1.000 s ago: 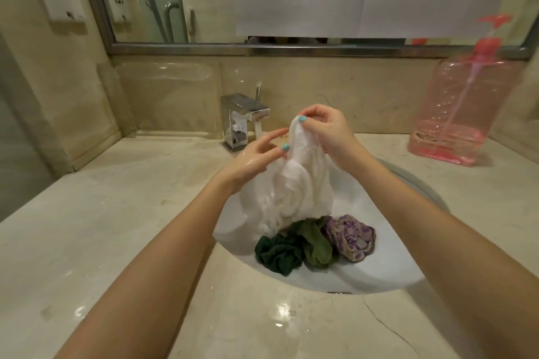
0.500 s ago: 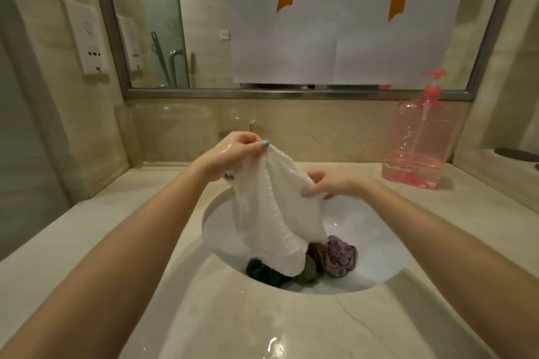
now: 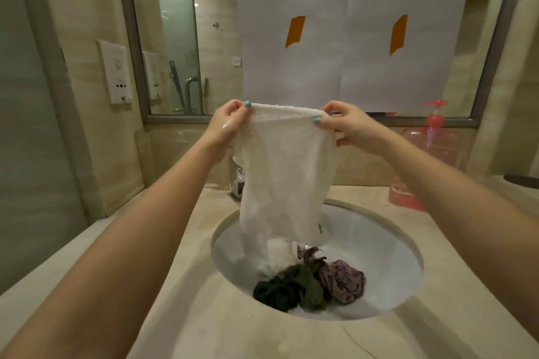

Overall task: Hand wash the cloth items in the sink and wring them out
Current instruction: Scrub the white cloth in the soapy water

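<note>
A pale, marble-look counter (image 3: pixel 204 323) runs across the room's end wall, glossy and wet near the front, with a hairline crack in the stone by the rim of the oval white sink (image 3: pixel 390 242) set into it. Above the basin, the left hand (image 3: pixel 226 125) and right hand (image 3: pixel 350 128) hold a wet white cloth (image 3: pixel 285 178) up by its top edge. The fingers (image 3: pixel 335 109) of each hand are curled and pinch a corner, so the edge is stretched level between them. The cloth hangs straight down and its lower end reaches into the sink. On the sink floor lie a dark green cloth (image 3: pixel 277 293), an olive cloth (image 3: pixel 310 285) and a purple patterned cloth (image 3: pixel 345 283), bunched up and touching one another. A chrome tap (image 3: pixel 238 183) shows partly behind the hanging cloth. To the right, at the back of the counter, stands a clear pink pump bottle (image 3: pixel 431 154). A metal-framed mirror (image 3: pixel 180 23) fills the wall behind, and much of it is covered by white paper sheets (image 3: pixel 291 67) that bear orange tape strips (image 3: pixel 295 31). On the beige tiled side wall to the left is a white socket plate (image 3: pixel 115 76).
</note>
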